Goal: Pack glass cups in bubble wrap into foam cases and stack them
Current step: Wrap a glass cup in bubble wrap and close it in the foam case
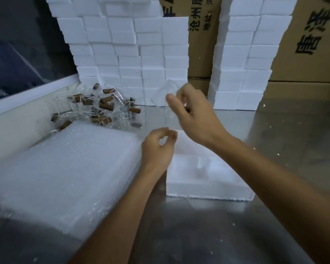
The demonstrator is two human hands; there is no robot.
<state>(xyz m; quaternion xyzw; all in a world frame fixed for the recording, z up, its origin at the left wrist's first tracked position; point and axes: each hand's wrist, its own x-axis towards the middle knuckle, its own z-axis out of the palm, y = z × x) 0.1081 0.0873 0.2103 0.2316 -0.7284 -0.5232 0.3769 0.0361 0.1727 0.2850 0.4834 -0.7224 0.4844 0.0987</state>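
cardboard boxes (204, 44), "沧州", "地址", "唐泽"

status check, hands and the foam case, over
Left hand curled, empty. Right hand pinching clear plastic sheet above open white foam case. Nothing blocking.

Head view. Steel worktop (208, 235). Open foam case (208, 187) at centre, something clear lying in it, blurred. Left hand (156, 147) just beside the case's left edge, fingers curled, thumb and forefinger close; contents not discernible. Right hand (192, 113) raised above the case, pinching a clear glass cup (166, 96). Bubble wrap stack (65, 174) left. Pile of cork-handled glass cups (97, 107) behind it. Stacked foam cases (131, 54) and cardboard cartons (309, 44) at rear.
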